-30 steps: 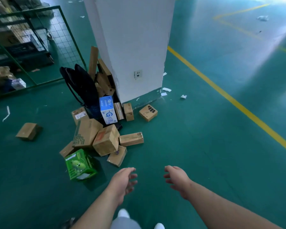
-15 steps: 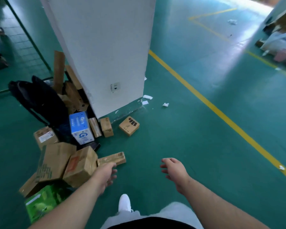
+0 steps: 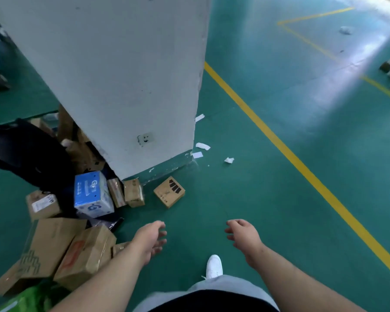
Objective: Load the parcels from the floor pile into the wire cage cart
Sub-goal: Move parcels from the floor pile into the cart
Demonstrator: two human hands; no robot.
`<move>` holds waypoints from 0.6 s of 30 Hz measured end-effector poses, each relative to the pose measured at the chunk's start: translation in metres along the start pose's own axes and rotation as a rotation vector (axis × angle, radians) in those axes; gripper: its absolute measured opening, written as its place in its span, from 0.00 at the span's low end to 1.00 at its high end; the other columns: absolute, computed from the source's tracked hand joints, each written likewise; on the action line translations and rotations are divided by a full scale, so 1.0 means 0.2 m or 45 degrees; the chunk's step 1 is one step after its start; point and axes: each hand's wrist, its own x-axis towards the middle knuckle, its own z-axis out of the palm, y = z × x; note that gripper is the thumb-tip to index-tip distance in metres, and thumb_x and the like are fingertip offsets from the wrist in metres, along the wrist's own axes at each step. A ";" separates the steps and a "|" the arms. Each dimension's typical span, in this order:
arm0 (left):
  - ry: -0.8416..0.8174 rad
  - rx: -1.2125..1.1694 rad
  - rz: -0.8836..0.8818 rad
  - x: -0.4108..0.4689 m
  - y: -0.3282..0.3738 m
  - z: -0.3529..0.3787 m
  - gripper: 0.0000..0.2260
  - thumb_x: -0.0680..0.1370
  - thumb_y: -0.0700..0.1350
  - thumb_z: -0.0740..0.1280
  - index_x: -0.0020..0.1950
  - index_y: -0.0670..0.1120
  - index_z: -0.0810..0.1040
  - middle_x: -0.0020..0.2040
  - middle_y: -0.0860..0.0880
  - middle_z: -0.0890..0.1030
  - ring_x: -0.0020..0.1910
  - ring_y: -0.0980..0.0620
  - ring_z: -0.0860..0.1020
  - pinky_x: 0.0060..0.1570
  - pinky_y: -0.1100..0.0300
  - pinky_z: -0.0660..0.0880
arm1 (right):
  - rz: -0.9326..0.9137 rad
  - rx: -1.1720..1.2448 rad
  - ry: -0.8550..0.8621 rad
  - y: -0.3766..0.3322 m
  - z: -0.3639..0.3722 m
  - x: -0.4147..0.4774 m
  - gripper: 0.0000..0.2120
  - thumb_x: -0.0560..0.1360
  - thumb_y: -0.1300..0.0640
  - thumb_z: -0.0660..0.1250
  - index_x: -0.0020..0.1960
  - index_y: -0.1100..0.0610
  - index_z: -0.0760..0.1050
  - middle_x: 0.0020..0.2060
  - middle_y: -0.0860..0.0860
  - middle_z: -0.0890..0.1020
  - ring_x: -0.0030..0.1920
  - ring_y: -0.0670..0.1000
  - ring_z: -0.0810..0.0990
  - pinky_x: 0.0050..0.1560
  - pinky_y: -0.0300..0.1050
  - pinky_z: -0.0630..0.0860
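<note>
Green warehouse floor (image 3: 279,199) runs round a white pillar (image 3: 122,75), and the parcels (image 3: 54,242) lie heaped at its foot on the left, one small brown box (image 3: 169,192) lying apart from the heap, while the wire cage cart is out of sight. Left hand (image 3: 150,240) and right hand (image 3: 243,236) hang over the floor, fingers loosely curled, holding nothing. Best, I judge, to stoop and take that lone box by opposite sides with both hands.

Walked closer to pillar (image 3: 122,75). Left hand (image 3: 150,238) swung right, off parcel pile (image 3: 77,251), now over bare floor. Wire cart out of view.
</note>
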 end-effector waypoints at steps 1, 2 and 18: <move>0.025 -0.029 0.010 0.02 0.07 0.03 0.10 0.81 0.48 0.66 0.58 0.44 0.80 0.51 0.44 0.83 0.44 0.46 0.80 0.43 0.52 0.75 | -0.002 -0.064 -0.020 -0.07 -0.02 0.10 0.08 0.82 0.54 0.62 0.53 0.56 0.79 0.49 0.54 0.84 0.44 0.52 0.81 0.42 0.44 0.74; 0.037 -0.062 0.033 0.02 0.13 0.05 0.10 0.82 0.48 0.65 0.57 0.45 0.80 0.51 0.44 0.83 0.45 0.46 0.80 0.44 0.52 0.74 | -0.013 -0.116 -0.039 -0.13 -0.04 0.17 0.08 0.82 0.55 0.62 0.53 0.56 0.79 0.49 0.54 0.84 0.43 0.51 0.80 0.42 0.44 0.73; 0.222 -0.050 0.015 1.01 0.61 -0.10 0.05 0.83 0.46 0.65 0.51 0.46 0.78 0.52 0.43 0.83 0.44 0.47 0.79 0.37 0.57 0.74 | -0.148 -0.929 -0.282 -0.71 0.65 1.33 0.11 0.79 0.53 0.63 0.57 0.55 0.80 0.50 0.52 0.83 0.45 0.52 0.79 0.44 0.39 0.71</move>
